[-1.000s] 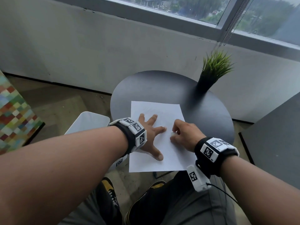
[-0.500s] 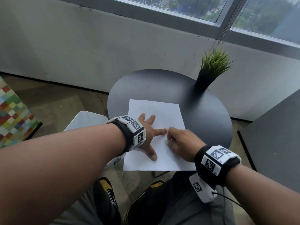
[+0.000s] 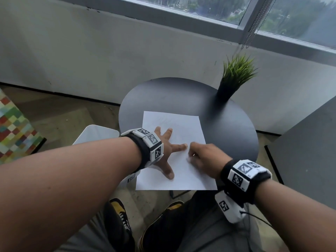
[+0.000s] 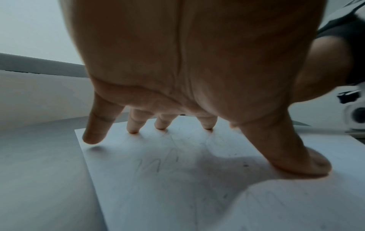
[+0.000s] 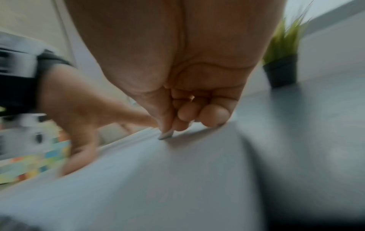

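A white sheet of paper (image 3: 174, 124) with faint pencil scribbles lies on a round black table (image 3: 163, 95). My left hand (image 3: 169, 151) is spread flat on the sheet, its fingertips (image 4: 134, 129) and thumb pressing the paper (image 4: 177, 187) down. My right hand (image 3: 198, 155) is curled just right of the left index finger. In the right wrist view its fingers (image 5: 183, 115) pinch a small pale grey piece (image 5: 165, 135) whose tip touches the paper (image 5: 158, 179). That view is blurred, and I cannot tell what the piece is.
A green grass plant in a black pot (image 3: 234, 75) stands at the table's far right. A white stool (image 3: 96, 133) sits left of the table, a dark grey block (image 3: 309, 151) at the right, and a chequered cushion (image 3: 14, 128) at far left. The paper's near edge overhangs the table.
My right hand has slid left across the paper until it almost meets the left index finger. The left hand stays spread on the sheet.
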Demonstrator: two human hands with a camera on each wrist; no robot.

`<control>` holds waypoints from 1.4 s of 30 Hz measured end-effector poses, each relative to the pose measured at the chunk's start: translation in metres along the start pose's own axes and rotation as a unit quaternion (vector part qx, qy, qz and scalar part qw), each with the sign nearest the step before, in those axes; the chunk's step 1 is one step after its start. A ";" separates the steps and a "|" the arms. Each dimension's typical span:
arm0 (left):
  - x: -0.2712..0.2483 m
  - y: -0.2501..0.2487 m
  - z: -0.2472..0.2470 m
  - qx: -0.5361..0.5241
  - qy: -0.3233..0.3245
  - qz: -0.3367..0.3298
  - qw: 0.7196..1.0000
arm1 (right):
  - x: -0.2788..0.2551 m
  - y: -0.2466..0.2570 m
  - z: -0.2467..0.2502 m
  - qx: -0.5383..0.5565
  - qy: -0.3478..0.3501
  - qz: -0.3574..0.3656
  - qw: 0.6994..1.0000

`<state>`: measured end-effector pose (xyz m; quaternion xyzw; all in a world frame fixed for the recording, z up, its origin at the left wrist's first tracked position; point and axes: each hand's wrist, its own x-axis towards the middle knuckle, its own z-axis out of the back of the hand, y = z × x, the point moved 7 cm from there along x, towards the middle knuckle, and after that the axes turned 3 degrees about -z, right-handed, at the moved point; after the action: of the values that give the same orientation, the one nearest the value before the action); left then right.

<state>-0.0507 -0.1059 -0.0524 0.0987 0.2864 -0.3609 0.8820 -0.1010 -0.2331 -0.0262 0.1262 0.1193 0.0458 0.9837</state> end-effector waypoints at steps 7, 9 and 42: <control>0.001 0.000 -0.001 0.003 0.005 -0.001 1.000 | -0.026 0.037 -0.021 -0.014 0.068 0.090 0.994; 0.001 0.000 -0.002 0.004 0.000 -0.002 1.000 | -0.011 0.012 -0.008 -0.019 0.037 0.020 0.999; -0.001 -0.011 -0.009 -0.020 -0.055 -0.025 0.998 | -0.002 0.004 -0.010 0.000 0.027 0.003 1.000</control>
<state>-0.0623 -0.1097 -0.0591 0.0534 0.2468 -0.3815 0.8892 -0.1060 -0.2268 -0.0338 0.1255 0.1457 0.0522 0.9800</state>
